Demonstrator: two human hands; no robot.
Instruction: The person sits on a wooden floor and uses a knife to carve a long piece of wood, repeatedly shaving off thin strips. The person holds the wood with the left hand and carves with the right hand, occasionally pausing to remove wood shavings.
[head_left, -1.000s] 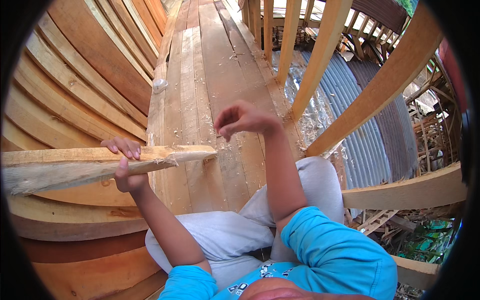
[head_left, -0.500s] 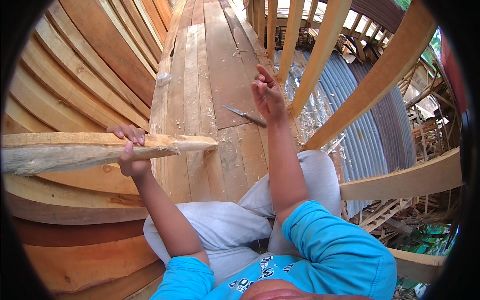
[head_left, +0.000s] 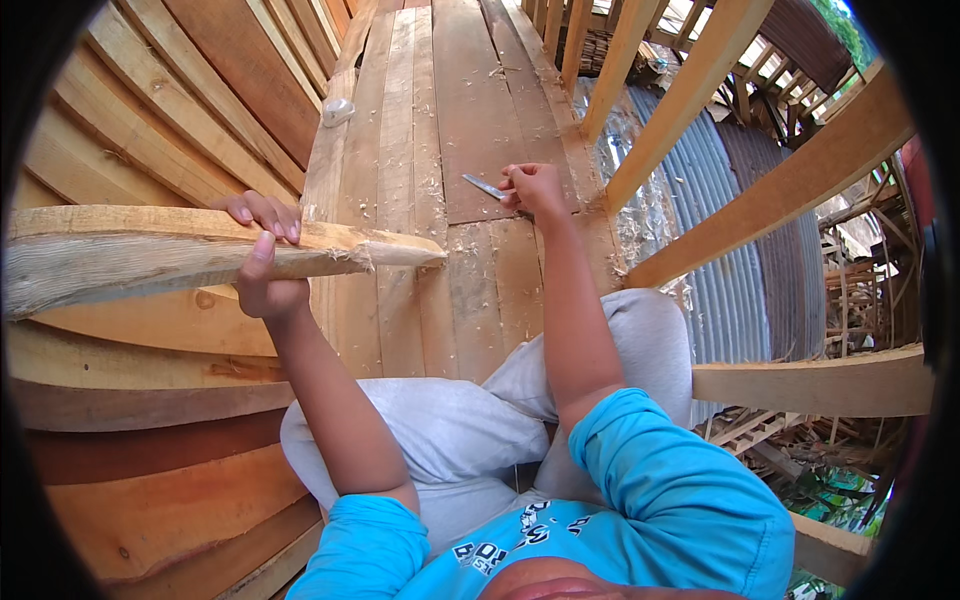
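My left hand (head_left: 270, 285) grips a long pale length of timber (head_left: 140, 250), with the fingers over its top edge and the thumb on the near side. The timber enters from the left and tapers to a roughly whittled end above the floor. Ahead and to the right, my right hand (head_left: 538, 188) is closed around the handle of a knife (head_left: 484, 186) low over the floorboards. The knife's blade points left and away from me. Most of its handle is hidden by my fingers.
Plank flooring (head_left: 480, 120) scattered with wood shavings runs ahead. Curved boards form a wall (head_left: 150, 130) on the left, with a small clear container (head_left: 338, 111) at its foot. Wooden railing posts (head_left: 680, 90) stand on the right; beyond them lies a corrugated metal roof (head_left: 725, 270).
My right hand has come down from above the floor, its fingers closing on the knife's handle. My left hand keeps its hold on the timber. The view has shifted slightly.
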